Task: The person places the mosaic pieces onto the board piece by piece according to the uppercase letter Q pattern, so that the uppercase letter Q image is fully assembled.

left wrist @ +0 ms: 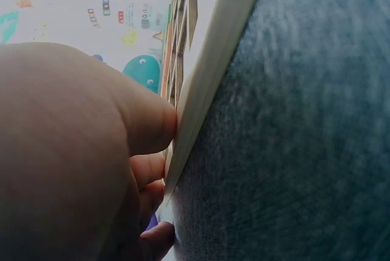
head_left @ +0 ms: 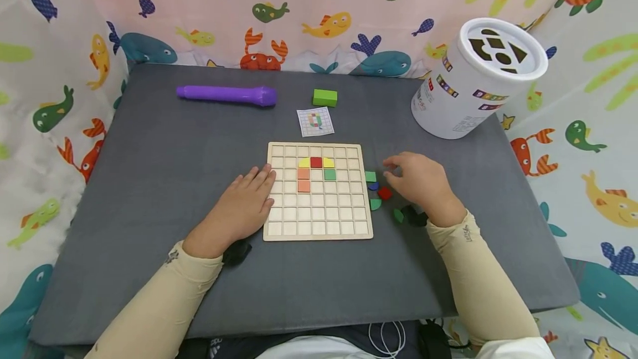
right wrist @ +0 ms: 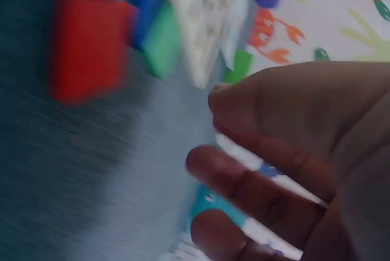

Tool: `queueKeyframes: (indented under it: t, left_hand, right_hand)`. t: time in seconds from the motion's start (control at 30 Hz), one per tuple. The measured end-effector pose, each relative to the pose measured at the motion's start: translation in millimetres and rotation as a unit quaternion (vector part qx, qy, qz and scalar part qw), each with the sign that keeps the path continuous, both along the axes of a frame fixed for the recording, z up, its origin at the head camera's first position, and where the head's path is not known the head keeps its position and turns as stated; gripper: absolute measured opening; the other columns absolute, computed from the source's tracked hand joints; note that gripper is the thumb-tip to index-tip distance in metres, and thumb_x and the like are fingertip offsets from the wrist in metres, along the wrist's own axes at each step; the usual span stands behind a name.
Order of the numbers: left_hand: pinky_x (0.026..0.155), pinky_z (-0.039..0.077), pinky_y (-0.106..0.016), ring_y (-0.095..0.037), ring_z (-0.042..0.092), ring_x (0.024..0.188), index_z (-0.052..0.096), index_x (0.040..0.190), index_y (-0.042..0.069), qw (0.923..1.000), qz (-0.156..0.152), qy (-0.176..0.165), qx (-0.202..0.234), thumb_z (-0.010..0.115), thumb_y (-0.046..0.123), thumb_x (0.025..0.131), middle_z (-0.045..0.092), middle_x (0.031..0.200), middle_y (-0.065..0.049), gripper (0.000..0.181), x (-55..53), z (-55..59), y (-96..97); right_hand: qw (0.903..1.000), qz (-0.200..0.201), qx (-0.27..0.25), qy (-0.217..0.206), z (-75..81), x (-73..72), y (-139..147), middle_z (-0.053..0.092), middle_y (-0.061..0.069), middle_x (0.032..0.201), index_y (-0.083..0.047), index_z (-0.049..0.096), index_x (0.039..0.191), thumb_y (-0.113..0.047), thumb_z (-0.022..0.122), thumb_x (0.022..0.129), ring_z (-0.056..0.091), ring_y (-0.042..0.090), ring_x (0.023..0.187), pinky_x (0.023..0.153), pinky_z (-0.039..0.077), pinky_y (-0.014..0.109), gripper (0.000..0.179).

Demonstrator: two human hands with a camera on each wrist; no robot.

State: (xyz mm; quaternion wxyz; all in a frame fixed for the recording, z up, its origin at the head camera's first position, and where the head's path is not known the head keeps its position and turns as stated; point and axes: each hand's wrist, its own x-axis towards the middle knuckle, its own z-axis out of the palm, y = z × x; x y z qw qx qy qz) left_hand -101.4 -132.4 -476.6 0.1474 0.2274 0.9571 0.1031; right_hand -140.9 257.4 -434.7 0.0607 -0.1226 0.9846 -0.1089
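A wooden grid board (head_left: pixel 319 220) lies flat on the table, with a red block (head_left: pixel 316 162), a green block (head_left: pixel 329 174), yellow and orange blocks in its upper cells. My left hand (head_left: pixel 244 198) rests along the board's left edge, fingers straight. In the left wrist view, its thumb (left wrist: pixel 152 124) touches the board's side. To the right of the board my right hand (head_left: pixel 416 184) hovers with loosely bent fingers and nothing between them. Beside it lie a loose red block (right wrist: pixel 91 47), a blue piece (head_left: pixel 373 186) and several green pieces, one of them a green half-round (head_left: pixel 375 204).
Behind the board are a small pattern card (head_left: pixel 315 122) and a bright green block (head_left: pixel 325 97). A purple tube (head_left: pixel 226 95) lies at the back left. At the back right stands a white tub (head_left: pixel 463 87) with shaped holes in its lid. A patterned cloth surrounds the grey table (head_left: pixel 319 287).
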Motion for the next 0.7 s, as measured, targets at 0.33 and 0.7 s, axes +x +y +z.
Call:
queueKeyframes:
  t: [0.33,0.7]
  left_hand:
    - [0.127,0.017,-0.06,-0.039,0.016,0.161,0.025,0.169,0.002,1.0,0.007,-0.005,0.0,0.047,0.03,0.115,0.018,0.176,-0.015,0.065,0.7,-0.1,-4.4]
    - [0.127,0.018,-0.059,-0.039,0.017,0.161,0.025,0.169,0.002,1.0,0.001,-0.006,-0.002,0.046,0.03,0.115,0.019,0.176,-0.015,0.064,1.3,1.9,-1.5]
  right_hand:
    - [0.9958,0.088,-0.002,0.025,-23.9,-3.7,-17,0.077,0.007,0.123,-0.013,0.085,0.119,-0.011,0.079,0.096,0.07,0.031,0.11,0.076,0.061,0.049,0.023]
    - [0.9958,0.082,0.021,0.034,-23.1,-9.7,-20,0.079,0.005,0.108,-0.013,0.085,0.111,-0.008,0.077,0.088,0.071,0.026,0.088,0.065,0.059,0.046,0.025]
